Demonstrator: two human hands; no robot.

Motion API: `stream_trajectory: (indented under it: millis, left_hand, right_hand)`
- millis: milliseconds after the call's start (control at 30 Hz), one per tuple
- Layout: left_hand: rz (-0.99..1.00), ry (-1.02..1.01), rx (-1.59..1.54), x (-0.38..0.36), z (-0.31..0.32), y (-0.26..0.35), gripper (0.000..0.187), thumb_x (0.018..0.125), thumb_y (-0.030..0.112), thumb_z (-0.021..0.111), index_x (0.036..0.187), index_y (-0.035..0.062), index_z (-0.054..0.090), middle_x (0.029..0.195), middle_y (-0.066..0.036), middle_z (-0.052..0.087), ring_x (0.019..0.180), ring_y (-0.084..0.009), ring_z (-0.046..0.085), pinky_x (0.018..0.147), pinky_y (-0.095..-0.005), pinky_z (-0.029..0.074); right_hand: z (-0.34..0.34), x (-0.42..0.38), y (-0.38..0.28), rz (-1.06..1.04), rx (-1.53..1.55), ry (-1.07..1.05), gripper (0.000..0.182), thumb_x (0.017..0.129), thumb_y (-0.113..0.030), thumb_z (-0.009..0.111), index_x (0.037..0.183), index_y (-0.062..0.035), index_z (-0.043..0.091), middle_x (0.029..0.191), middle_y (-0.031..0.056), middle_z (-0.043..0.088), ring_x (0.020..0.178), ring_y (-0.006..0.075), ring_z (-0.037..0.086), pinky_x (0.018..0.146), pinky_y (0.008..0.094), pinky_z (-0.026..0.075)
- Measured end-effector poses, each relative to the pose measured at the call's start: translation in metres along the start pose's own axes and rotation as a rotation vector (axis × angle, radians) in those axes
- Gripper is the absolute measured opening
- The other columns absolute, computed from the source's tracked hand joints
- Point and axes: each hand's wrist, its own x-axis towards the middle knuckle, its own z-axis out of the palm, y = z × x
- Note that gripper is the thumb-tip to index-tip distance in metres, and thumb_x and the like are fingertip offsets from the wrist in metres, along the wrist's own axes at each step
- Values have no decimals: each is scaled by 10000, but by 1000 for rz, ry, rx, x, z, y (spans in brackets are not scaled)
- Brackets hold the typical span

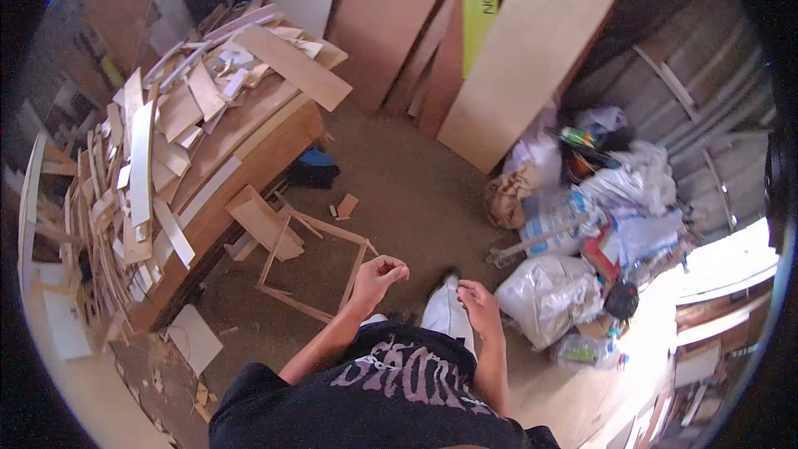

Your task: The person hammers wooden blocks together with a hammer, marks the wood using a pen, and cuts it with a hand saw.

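My left hand (380, 282) is raised in front of my body with its fingers curled in toward the thumb, and nothing shows in it. Below it, a thin wooden frame (360, 270) lies on the floor, apart from the hand. My right hand (480, 306) hangs over my light trouser leg (449, 312), its fingers loosely bent and a little apart, with no object visible in it. The two hands do not touch each other.
A wooden bench (274, 135) on the left carries a heap of wood offcuts (179, 108). Large boards (540, 41) lean at the back. On the right lie filled plastic bags (553, 299) and other rubbish. Loose board pieces (268, 223) lie beside the frame.
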Motion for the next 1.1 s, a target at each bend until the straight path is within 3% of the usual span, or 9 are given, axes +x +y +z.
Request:
stream_trajectory:
  millis: [67,333,467,533,567,733,800,967,1100]
  left_hand:
    - [15,106,-162,38,1,-12,144,946,119,705,997,-14,683,902,-50,713,820,-111,657,751,-254,515]
    - [66,513,-159,200,65,57,250,1018,210,613,1090,-17,690,912,-43,716,809,-119,648,716,-263,504]
    - [94,416,-53,262,70,79,256,1049,198,534,1119,-10,666,947,-61,709,866,-142,673,762,-288,528]
    - [98,528,-283,281,70,81,220,1054,157,494,1061,-2,646,875,-64,674,810,-147,647,727,-281,514]
    - [83,604,-320,286,67,81,202,1040,141,497,1029,2,644,839,-55,652,772,-143,627,703,-276,502]
    - [60,1016,-387,330,42,109,100,845,91,479,794,78,564,618,9,446,529,-116,414,499,-278,335]
    - [28,1037,-718,360,21,115,107,827,85,464,755,89,543,573,26,377,488,-117,359,473,-285,298]
    - [97,1077,-803,487,-50,114,110,821,93,460,736,99,530,566,28,354,487,-117,350,473,-289,286]
    - [131,948,-681,565,-103,188,127,899,68,473,854,57,591,626,20,467,543,-94,418,519,-257,345]
  right_hand:
    - [-15,53,-4,-25,-111,-45,437,947,-374,674,1244,-55,644,1079,163,729,980,234,720,873,348,545]
    - [-67,263,-156,-200,-215,-289,349,960,-275,664,1206,-27,667,1066,100,725,985,163,683,865,316,535]
    - [-72,379,-200,-231,-241,-398,371,929,-325,696,1187,-59,686,1054,97,735,993,194,695,887,326,534]
    - [-72,429,-222,-354,-466,-411,366,932,-319,691,1187,-58,686,1045,87,736,986,183,694,883,321,533]
    - [-71,448,-241,-305,-459,-505,427,912,-414,681,1208,-106,684,1144,157,719,1072,317,684,954,414,514]
    - [-20,540,-272,-343,-422,-684,428,921,-427,673,1216,-118,683,1148,145,720,1081,320,682,952,414,516]
    - [6,558,-301,-400,-521,-739,359,937,-319,679,1212,-88,684,1085,93,739,979,188,692,875,329,527]
    - [74,632,-350,-401,-600,-940,392,934,-347,688,1229,-89,674,1137,104,727,1055,200,684,934,336,521]
    - [111,692,-412,-445,-746,-1032,387,946,-326,678,1242,-78,662,1143,114,725,1062,207,684,934,340,521]
